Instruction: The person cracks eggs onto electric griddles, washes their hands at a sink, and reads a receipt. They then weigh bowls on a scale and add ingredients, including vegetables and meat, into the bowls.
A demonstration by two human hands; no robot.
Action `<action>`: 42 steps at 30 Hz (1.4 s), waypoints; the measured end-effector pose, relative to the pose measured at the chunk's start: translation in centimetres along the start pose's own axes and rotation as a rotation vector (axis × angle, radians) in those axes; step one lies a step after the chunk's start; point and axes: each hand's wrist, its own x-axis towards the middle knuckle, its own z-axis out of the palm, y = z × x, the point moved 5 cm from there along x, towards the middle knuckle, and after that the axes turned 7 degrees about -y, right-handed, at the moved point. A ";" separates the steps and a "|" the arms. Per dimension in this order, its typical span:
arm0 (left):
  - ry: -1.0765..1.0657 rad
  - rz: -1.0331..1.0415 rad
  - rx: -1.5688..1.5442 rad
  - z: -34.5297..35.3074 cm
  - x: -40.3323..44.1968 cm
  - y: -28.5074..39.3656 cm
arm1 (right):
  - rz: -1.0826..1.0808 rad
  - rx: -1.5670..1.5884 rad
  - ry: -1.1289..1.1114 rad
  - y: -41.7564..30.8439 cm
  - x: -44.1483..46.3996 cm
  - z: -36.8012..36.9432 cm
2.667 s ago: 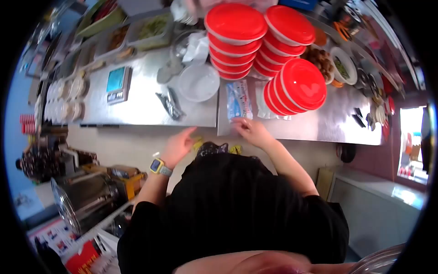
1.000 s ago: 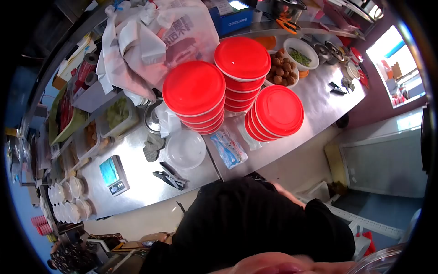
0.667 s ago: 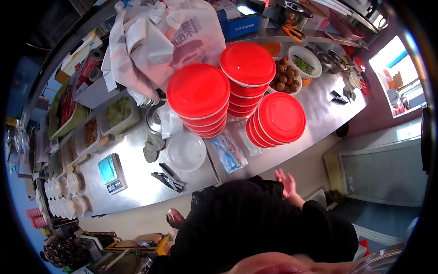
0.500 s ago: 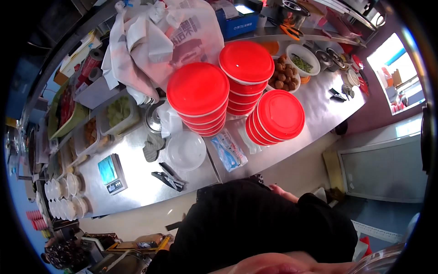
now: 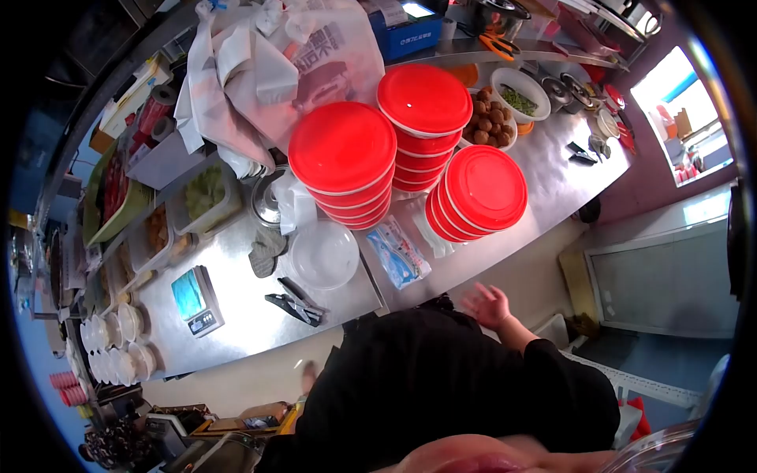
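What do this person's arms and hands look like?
The person wears a black top. Its plain right sleeve leaves part of the forearm bare. The right hand has no glove. The left hand is small and blurred, so anything worn there is unclear.

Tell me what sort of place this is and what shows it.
Most likely a takeaway kitchen: stacked red-lidded tubs, a scale and a bowl of chopped greens share a steel counter.

Honestly can't make out any of it from here: characters on the plastic bag [image 5: 339,71], white print on the blue box [image 5: 414,37], label on the packet [image 5: 399,257], all too blurry.
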 end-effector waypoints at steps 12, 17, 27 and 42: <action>-0.024 -0.058 0.071 0.4 0.2 0.6 | 0.043 -0.361 0.089 -0.8 -2.7 1.5; -0.045 -0.092 0.107 1.3 -0.4 0.1 | 0.467 -0.808 -0.027 4.1 -2.6 1.2; -0.066 -0.134 0.120 5.5 -2.6 -1.4 | -0.412 -1.397 -0.772 -28.1 -9.7 43.5; 0.036 -0.191 0.080 10.8 -8.8 -4.8 | -0.905 -1.900 -0.505 -40.6 8.4 65.2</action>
